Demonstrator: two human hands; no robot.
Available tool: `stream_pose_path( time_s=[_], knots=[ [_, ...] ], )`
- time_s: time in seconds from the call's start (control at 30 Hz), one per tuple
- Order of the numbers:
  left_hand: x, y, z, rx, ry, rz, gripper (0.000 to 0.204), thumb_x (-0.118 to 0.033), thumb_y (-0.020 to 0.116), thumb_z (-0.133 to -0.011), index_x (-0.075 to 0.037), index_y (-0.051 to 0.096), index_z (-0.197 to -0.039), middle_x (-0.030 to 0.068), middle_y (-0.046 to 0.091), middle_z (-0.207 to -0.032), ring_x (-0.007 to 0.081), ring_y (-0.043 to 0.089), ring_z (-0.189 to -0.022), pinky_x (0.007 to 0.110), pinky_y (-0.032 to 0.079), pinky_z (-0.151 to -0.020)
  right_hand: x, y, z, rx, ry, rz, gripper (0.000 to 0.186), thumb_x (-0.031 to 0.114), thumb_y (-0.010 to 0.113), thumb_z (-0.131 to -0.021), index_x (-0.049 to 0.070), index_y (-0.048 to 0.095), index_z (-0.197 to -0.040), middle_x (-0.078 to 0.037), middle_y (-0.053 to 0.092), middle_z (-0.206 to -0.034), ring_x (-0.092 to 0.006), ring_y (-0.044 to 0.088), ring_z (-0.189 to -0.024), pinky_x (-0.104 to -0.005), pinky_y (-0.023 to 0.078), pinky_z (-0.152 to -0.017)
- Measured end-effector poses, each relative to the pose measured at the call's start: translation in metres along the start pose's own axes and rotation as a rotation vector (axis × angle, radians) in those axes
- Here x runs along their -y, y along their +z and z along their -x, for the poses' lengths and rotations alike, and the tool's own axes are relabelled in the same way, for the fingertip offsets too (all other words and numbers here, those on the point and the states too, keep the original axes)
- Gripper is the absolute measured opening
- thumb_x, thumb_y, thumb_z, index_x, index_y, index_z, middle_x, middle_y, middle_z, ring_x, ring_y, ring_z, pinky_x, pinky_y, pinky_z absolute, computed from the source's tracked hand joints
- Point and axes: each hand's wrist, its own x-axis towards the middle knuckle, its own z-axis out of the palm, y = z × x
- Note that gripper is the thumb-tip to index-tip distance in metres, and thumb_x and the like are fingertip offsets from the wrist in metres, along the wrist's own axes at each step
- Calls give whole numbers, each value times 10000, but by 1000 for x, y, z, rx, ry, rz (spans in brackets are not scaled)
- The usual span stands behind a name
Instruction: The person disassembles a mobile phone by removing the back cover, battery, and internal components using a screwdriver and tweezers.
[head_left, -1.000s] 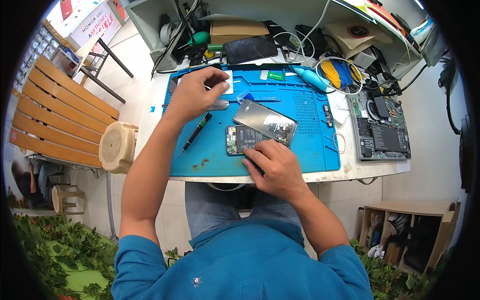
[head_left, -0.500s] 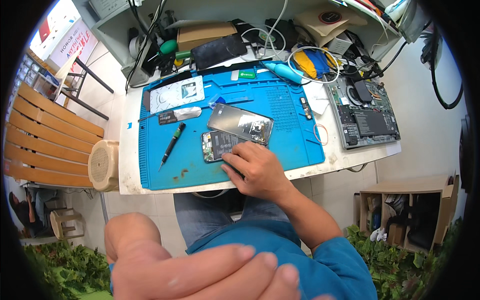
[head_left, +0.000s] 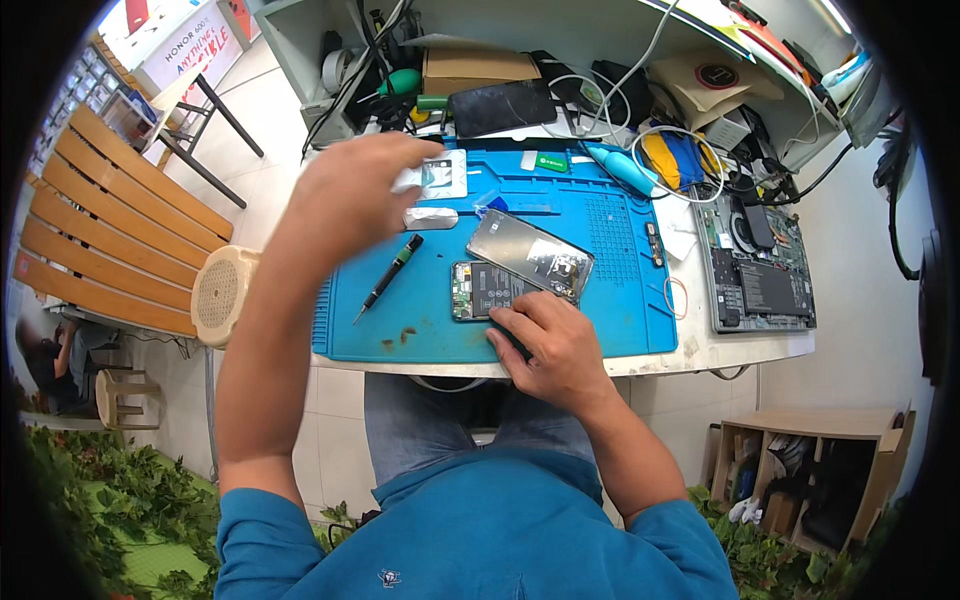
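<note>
An opened phone [head_left: 485, 290] with its insides showing lies on the blue work mat [head_left: 620, 310]. A dark glossy panel [head_left: 530, 255] leans across the phone's upper right corner. My right hand [head_left: 550, 345] rests on the phone's near end, fingers pressed onto it. My left hand [head_left: 360, 190] hovers blurred above the mat's far left, fingers loosely bent with nothing seen in them, just short of a white packet [head_left: 440, 177]. A small silver piece [head_left: 430, 217] and a black screwdriver [head_left: 390, 275] lie below that hand.
An opened laptop base [head_left: 760, 280] lies right of the mat. Cables, a cardboard box [head_left: 480, 68], a dark tablet [head_left: 502, 107] and tools crowd the far edge. A wooden bench [head_left: 110, 240] and a round beige fan [head_left: 222, 295] stand at the left.
My left hand, which was on the white packet and then came up close to the camera, has swung back out over the mat's far left. My right hand has stayed on the phone.
</note>
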Motion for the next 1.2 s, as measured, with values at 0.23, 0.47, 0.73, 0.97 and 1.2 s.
stream_pose_path(
  time_s=[0.23,0.47,0.73,0.97,1.2],
  knots=[
    [118,24,10,336,-231,171,868,-217,1046,-701,-71,717,-1491,146,711,-1525,349,662,-1413,428,517,-1226,0,-2,-1,17,-20,17,234,122,883,-907,40,794,-1107,-90,703,-993,-300,702,-894,-430,564,-767],
    [112,19,7,357,-257,215,893,-204,1021,-682,-67,707,-1507,155,728,-1458,329,675,-1385,426,540,-1194,1,-2,-1,17,-8,27,230,107,890,-899,46,795,-1100,-90,702,-966,-304,703,-866,-426,567,-747],
    [150,-39,39,48,-368,339,846,-252,927,-690,-117,708,-1496,55,698,-1469,262,672,-1361,463,547,-1152,3,-4,-3,11,-7,29,228,116,892,-893,57,804,-1095,-98,708,-957,-311,710,-858,-432,578,-740],
    [162,-24,51,56,-369,371,820,-227,917,-709,-135,703,-1495,56,684,-1494,264,644,-1403,463,527,-1182,4,-4,-3,12,-6,42,222,121,893,-896,58,806,-1090,-87,699,-955,-296,706,-864,-420,575,-752],
    [154,31,26,274,-205,290,1013,-289,1026,-661,-81,655,-1580,183,627,-1617,364,552,-1545,435,426,-1332,3,-3,-2,17,-2,43,222,119,892,-898,55,803,-1091,-86,694,-957,-294,702,-870,-418,574,-756]
  ],
)
